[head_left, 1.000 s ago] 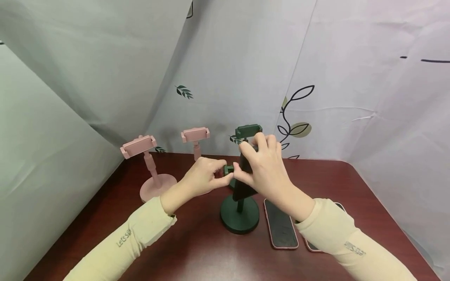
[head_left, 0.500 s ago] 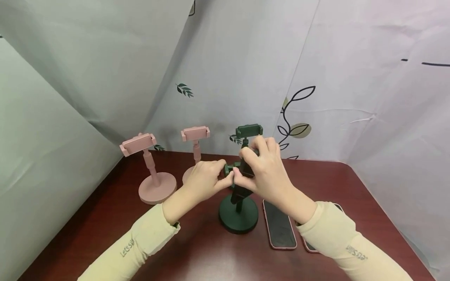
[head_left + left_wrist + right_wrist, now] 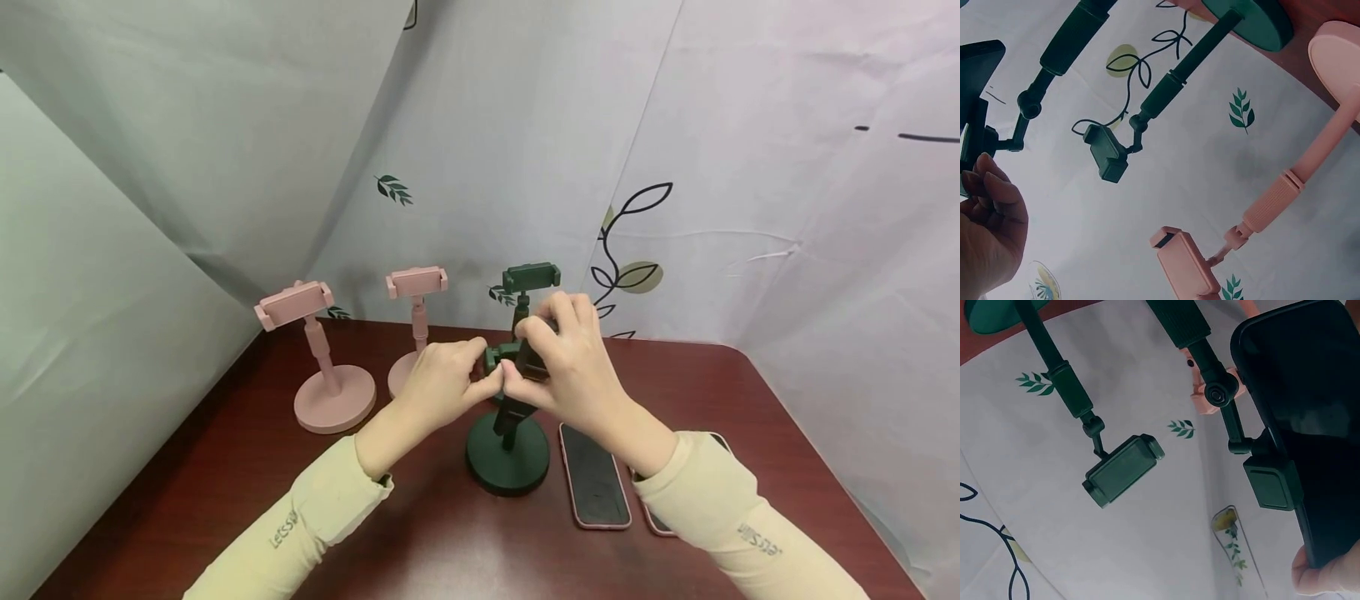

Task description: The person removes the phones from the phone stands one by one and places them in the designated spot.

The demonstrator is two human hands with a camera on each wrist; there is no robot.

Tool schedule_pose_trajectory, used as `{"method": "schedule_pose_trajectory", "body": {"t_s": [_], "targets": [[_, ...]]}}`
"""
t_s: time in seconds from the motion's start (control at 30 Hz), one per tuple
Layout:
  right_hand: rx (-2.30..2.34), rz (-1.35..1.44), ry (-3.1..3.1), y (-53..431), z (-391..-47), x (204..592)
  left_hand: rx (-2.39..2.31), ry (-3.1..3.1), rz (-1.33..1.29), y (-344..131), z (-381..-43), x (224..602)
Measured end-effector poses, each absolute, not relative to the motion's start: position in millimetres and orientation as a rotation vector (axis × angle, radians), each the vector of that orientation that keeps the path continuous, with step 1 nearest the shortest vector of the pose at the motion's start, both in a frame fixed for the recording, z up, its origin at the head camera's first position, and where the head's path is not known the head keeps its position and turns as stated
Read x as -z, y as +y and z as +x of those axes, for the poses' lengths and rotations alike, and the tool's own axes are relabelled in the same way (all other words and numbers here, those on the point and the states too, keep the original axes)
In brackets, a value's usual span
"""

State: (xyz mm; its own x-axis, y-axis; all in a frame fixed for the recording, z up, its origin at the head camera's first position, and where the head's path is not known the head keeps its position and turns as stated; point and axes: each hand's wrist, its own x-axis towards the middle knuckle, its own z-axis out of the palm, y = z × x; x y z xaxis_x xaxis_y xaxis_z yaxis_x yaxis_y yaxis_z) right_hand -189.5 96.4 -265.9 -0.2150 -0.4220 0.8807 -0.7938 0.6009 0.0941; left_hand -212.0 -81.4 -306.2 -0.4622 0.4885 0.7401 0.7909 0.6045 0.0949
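Note:
In my right hand (image 3: 573, 358) is a black smartphone (image 3: 1310, 406), its far end gripped by the curled fingers and the thumb near the left hand. My left hand (image 3: 442, 379) pinches the clamp (image 3: 492, 358) of the nearer green phone stand, fingertips almost meeting the right thumb. In the right wrist view the phone's long edge lies against that clamp, and the stand's jointed neck (image 3: 1219, 394) runs up to it. Below the phone stands the round green base (image 3: 507, 458). My hands and the phone hide much of this stand's upper part in the head view.
Behind is a second green phone stand (image 3: 531, 277). Two pink stands, one at the left (image 3: 335, 400) and one in the middle (image 3: 417, 283), hold nothing. Two pink-edged phones, one of them nearer (image 3: 596, 479), lie at the right on the dark red table (image 3: 450, 542).
The phone has turned so its narrow side faces the head camera more, and it has tilted. My left hand has shifted slightly right with it, and more of the green clamp shows.

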Motion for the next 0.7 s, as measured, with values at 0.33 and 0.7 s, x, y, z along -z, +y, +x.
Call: {"method": "schedule_pose_trajectory", "body": {"t_s": [0.33, 0.7], "targets": [[-0.511, 1.018, -1.819, 98.8, -192.2, 265.6, 0.579, -2.139, -0.996, -78.1, -214.6, 305.5], [-0.571, 1.017, -1.839, 97.8, -195.1, 264.3, 0.533, -2.066, -0.998, -75.9, -216.4, 308.5]]}}
